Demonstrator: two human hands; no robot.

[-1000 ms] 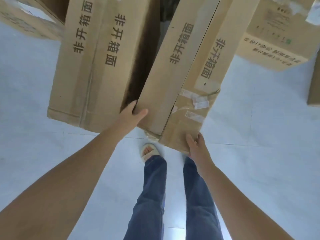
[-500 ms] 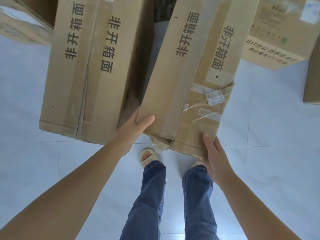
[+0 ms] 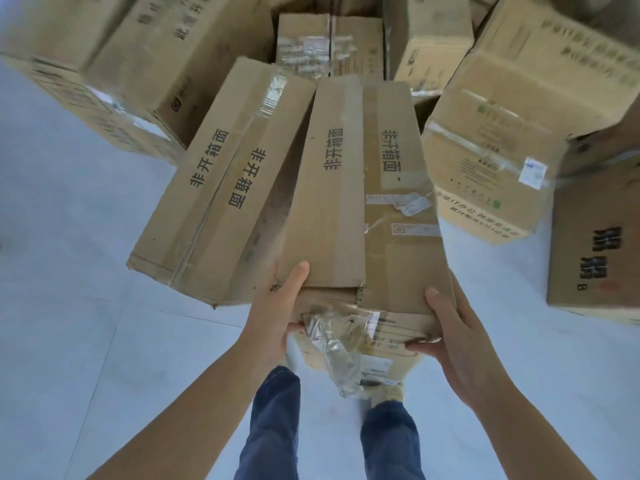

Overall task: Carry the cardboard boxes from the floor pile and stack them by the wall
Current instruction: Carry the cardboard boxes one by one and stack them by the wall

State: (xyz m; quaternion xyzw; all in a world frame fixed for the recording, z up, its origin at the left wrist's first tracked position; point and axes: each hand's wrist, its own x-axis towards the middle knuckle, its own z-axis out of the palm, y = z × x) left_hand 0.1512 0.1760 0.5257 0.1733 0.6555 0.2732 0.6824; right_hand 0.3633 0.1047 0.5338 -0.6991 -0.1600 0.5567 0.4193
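A long brown cardboard box [image 3: 360,202] with black printed characters and torn clear tape is raised off the floor, its near end tipped toward me. My left hand [image 3: 277,313] grips that near end at its left corner, thumb on top. My right hand [image 3: 446,327] clasps the right corner, fingers curled under the end face. Loose plastic film hangs from the near end. A matching long box [image 3: 214,188] lies on the floor just left of it, close alongside.
Several more cardboard boxes crowd the far side: a large one [image 3: 138,64] at back left, a taped one [image 3: 329,46] at back centre, a printed one [image 3: 502,150] at right and another [image 3: 595,244] at far right. Pale tiled floor [image 3: 69,271] surrounds my legs.
The box's near end has risen toward me and swung straighter. Both hands shifted from its lower edge onto the end corners. The view tilted up, showing the pile behind.
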